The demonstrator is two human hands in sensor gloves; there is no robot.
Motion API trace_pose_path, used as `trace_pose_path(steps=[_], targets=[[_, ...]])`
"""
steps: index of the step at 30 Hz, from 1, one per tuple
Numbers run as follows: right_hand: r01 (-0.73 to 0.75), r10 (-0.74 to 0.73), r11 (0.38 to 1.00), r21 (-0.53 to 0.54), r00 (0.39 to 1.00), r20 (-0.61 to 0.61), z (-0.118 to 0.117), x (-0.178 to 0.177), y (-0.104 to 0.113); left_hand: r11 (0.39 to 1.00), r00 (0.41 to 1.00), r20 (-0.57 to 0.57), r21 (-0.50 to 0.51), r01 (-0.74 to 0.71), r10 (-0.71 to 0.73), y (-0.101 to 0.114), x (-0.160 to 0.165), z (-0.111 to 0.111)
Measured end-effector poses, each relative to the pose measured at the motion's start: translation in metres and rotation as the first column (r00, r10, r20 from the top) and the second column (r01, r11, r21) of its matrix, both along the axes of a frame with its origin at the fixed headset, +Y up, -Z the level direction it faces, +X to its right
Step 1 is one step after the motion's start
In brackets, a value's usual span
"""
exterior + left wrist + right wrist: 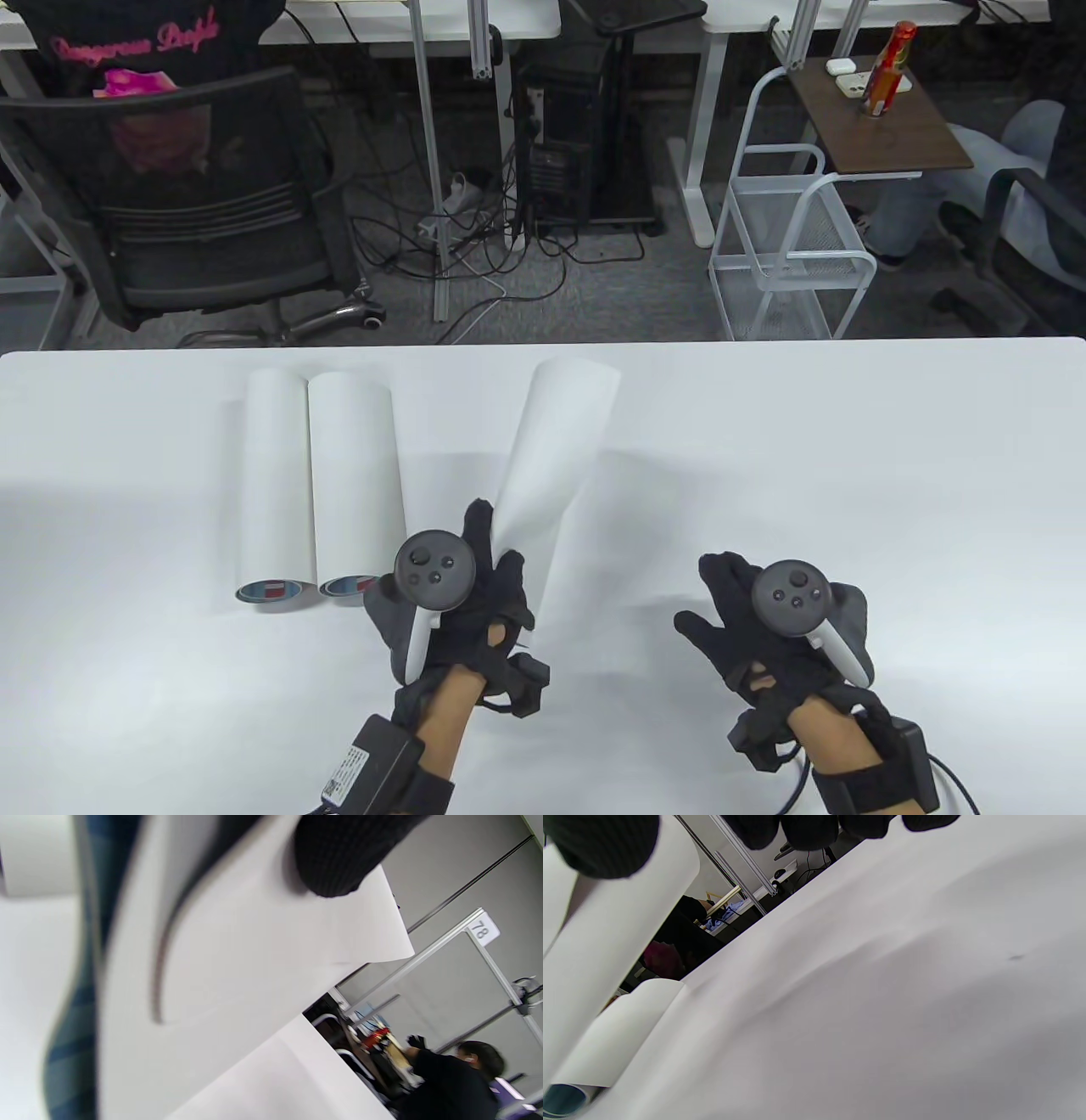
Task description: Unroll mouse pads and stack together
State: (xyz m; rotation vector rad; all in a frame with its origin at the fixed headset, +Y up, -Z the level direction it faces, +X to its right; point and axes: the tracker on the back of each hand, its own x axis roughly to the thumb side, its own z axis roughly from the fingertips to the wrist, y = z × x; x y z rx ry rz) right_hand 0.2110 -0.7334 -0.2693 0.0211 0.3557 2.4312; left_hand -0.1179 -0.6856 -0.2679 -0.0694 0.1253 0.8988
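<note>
White table [848, 475], two rolled mouse pads [318, 480] lying side by side on it

White rolls on white table, black gloves

Three mouse-pad rolls, left roll [273, 484], middle roll [354, 480] and held roll [556, 467] right of the middle one, all plain white outside; the two lying rolls show teal-blue, white and red print at their near ends. Table [848, 475] white. Left hand [462, 594] and right hand [776, 624] in black gloves, grey-black trackers with white handles.

Black office chair [182, 199], white wire rack [789, 255], red can [887, 70].
</note>
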Motion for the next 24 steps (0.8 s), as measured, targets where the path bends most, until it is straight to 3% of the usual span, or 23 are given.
trace_pose_path(steps=[3,7,9,11,12,16,18,20,24], targets=[[0.142,-0.141,0.988,-0.056,0.99,0.012,-0.005,-0.009,0.0,0.989,0.983,0.107,-0.033,-0.146,0.149,-0.014,0.005,0.007],[0.293,-0.292,0.945,-0.146,0.956,0.029,-0.01,-0.022,-0.003,0.923,0.894,0.247,-0.185,-0.336,0.375,-0.034,0.012,0.007],[0.428,-0.429,0.878,-0.214,0.902,0.044,-0.014,-0.031,-0.008,0.871,0.823,0.303,-0.278,-0.405,0.48,-0.045,0.019,0.008],[0.527,-0.527,0.81,-0.257,0.847,0.073,-0.015,-0.038,-0.012,0.845,0.787,0.327,-0.322,-0.427,0.523,-0.048,0.023,0.01],[0.604,-0.599,0.745,-0.282,0.792,0.115,-0.015,-0.041,-0.017,0.841,0.784,0.327,-0.327,-0.431,0.528,-0.05,0.024,0.011],[0.689,-0.668,0.657,-0.307,0.72,0.188,-0.015,-0.044,-0.033,0.741,0.679,0.321,-0.423,-0.521,0.66,-0.052,0.024,0.01],[0.728,-0.704,0.608,-0.316,0.679,0.211,-0.016,-0.044,-0.037,0.732,0.67,0.32,-0.434,-0.525,0.67,-0.054,0.024,0.012],[0.748,-0.714,0.594,-0.296,0.66,0.234,-0.017,-0.042,-0.037,0.743,0.68,0.327,-0.436,-0.507,0.656,-0.055,0.024,0.012],[0.738,-0.705,0.632,-0.234,0.674,0.221,-0.018,-0.036,-0.029,0.73,0.664,0.336,-0.468,-0.498,0.669,-0.054,0.023,0.012]])
